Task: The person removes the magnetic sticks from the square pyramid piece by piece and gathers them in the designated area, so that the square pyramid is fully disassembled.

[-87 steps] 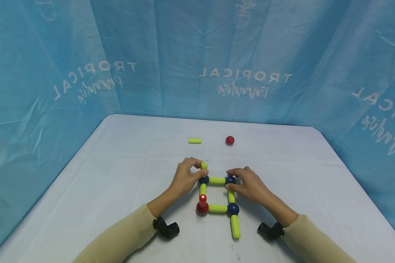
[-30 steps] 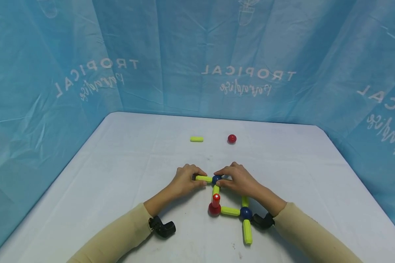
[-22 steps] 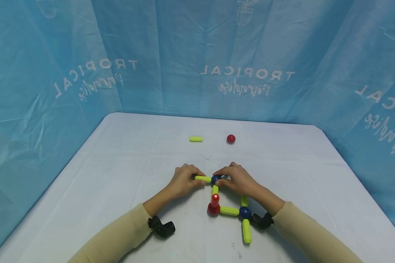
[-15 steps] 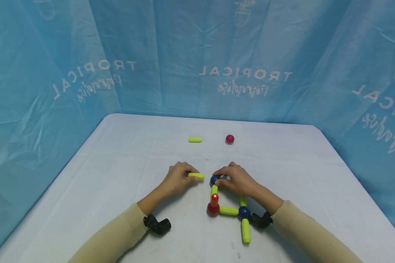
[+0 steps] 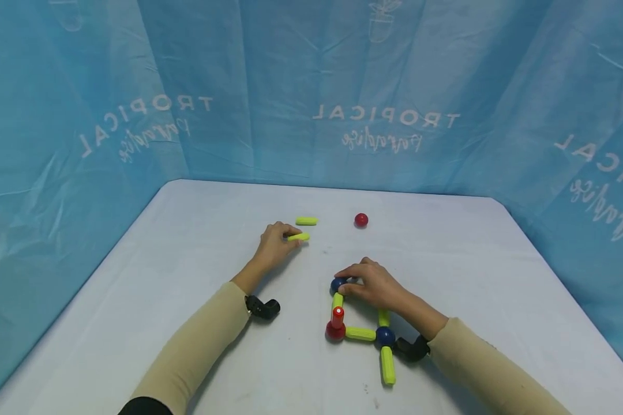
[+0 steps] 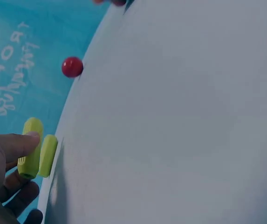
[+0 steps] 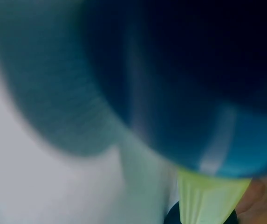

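Note:
My left hand [image 5: 275,246] pinches a yellow-green toy rod [image 5: 299,237] between thumb and fingers, above the table. Just behind it lies a similar loose rod [image 5: 306,221]; in the left wrist view the held rod [image 6: 30,148] overlaps that one closely. My right hand [image 5: 376,285] holds a blue ball [image 5: 337,285] with thumb and finger. From this ball a rod runs to a red ball [image 5: 335,330] bearing an upright red rod [image 5: 338,316]. A crosswise rod [image 5: 360,334] joins it to another blue ball [image 5: 385,336]. My right hand hides the frame's far right part.
A loose red ball [image 5: 361,219] lies at the back of the white table [image 5: 436,248]. One rod [image 5: 387,366] sticks out toward the near edge. Blue printed curtains stand behind and beside the table. The black wrist camera [image 5: 412,349] sits close to the nearer blue ball.
My left hand has pulled the yellow-green rod off the blue ball and carried it toward the back, near the loose rod. My right hand keeps hold of the blue ball.

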{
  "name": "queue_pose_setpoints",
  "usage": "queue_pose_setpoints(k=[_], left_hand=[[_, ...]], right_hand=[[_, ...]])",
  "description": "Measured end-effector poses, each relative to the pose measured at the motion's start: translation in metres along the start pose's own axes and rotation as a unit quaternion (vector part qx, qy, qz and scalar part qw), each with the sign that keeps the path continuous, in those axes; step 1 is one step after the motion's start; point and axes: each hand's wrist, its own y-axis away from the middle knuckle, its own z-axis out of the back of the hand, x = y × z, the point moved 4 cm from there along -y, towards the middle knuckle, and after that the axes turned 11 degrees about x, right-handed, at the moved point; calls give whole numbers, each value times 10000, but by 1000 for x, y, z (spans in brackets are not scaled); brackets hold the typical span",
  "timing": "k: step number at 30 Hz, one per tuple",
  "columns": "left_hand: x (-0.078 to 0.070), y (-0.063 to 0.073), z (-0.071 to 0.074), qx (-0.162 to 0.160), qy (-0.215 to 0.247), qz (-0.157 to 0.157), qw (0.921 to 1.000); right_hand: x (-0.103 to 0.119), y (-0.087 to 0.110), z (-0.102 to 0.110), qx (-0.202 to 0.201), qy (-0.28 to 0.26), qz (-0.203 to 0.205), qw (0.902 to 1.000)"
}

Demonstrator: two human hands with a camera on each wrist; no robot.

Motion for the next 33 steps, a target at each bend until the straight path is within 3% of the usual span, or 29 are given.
queue_pose_setpoints(k=[3,10,15,20,23,26,29,33], left_hand=[[0,-17,-2,-47,-122,16,9999],[-2,-44,-5,-205,-1097,-39,9937],[-2,-52,-10,-237,-1460,-21,9890],[-6,-52,-12,-270,-1616,-10,9865],[-10,-45,-12,-441,-1398,-45,9892],[-20,-26,-11,-623,-765,-307,9946],[-29,4,-12,-676,105,-644,9956],[-37,53,-18,-437,1115,-916,9886]], right_hand=[[-1,0,-1,0,0,-26,10000],[0,0,-1,-44,-4,35,10000],[0,1,-1,-81,25,43,10000],[1,2,0,-15,112,-49,9999],[2,2,1,51,157,-18,9999],[3,2,1,98,223,80,9997],[3,1,2,142,247,145,9995],[2,0,4,154,249,194,9994]])
